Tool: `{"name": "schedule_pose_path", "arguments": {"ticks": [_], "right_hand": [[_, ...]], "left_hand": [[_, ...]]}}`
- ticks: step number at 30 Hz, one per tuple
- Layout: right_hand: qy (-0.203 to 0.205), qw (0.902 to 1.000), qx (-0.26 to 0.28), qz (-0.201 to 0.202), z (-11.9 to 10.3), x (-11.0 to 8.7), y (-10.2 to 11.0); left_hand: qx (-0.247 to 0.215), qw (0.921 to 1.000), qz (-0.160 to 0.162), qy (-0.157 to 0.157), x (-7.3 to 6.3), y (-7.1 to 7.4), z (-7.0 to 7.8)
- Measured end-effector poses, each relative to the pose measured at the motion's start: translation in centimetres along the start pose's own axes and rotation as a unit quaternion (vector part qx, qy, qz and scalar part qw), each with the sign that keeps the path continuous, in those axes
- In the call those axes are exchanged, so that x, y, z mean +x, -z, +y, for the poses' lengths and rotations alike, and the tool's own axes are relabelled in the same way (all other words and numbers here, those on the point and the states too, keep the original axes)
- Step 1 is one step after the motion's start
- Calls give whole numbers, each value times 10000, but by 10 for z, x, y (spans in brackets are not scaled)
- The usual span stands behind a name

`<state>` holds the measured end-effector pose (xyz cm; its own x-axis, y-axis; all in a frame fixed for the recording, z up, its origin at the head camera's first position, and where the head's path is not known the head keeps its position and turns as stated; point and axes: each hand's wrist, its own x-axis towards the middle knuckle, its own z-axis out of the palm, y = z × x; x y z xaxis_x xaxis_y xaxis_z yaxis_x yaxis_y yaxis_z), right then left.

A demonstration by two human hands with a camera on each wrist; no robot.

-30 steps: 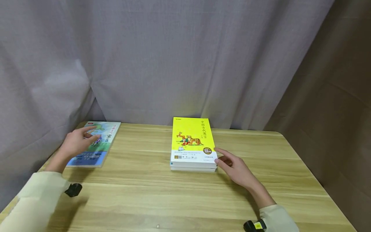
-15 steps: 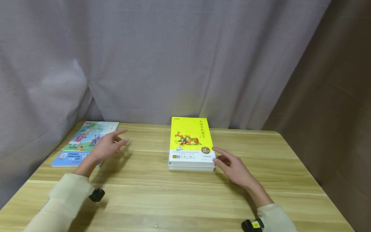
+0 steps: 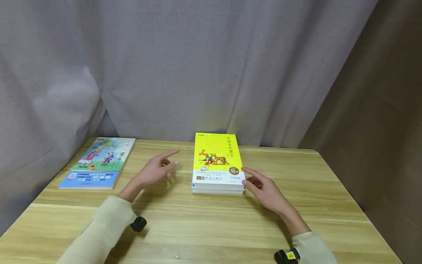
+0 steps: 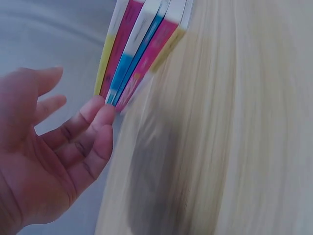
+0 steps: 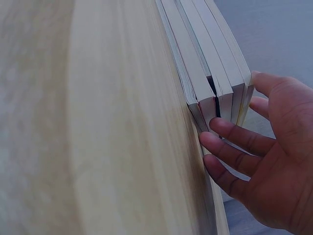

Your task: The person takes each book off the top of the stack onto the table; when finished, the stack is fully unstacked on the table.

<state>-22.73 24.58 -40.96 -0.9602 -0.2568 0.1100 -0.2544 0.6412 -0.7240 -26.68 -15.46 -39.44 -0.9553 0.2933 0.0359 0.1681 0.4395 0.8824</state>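
A stack of several paperback books (image 3: 215, 154) lies at the back middle of the table, its top cover yellow with a tiger and a giraffe. My right hand (image 3: 268, 190) rests at the stack's right side, fingertips right at the page edges of the books (image 5: 200, 58). Between the stack and another book, my left hand (image 3: 155, 168) hovers over the table, fingers loosely spread and holding nothing. Beyond those fingertips, the left wrist view shows the coloured spines of the stack (image 4: 142, 49). A blue-and-green picture book (image 3: 95, 161) lies flat at the far left.
The wooden table (image 3: 211, 223) has a rounded back right corner. A grey curtain (image 3: 165, 73) hangs along its back and left, and a darker brown curtain (image 3: 379, 146) runs down the right side.
My left hand has moved right, away from the picture book and towards the stack, uncovering the picture book's cover. My right hand has stayed by the stack.
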Motion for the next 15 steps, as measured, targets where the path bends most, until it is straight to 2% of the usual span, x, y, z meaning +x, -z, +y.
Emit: {"name": "schedule_pose_path", "arguments": {"ticks": [7,15], "right_hand": [[0,10000,66,2,1,-1,-1],[-36,10000,87,7,1,0,-1]], "left_hand": [[-122,9998,-161,-7,11,-28,9],[-200,9996,-220,7,18,-44,11]]}}
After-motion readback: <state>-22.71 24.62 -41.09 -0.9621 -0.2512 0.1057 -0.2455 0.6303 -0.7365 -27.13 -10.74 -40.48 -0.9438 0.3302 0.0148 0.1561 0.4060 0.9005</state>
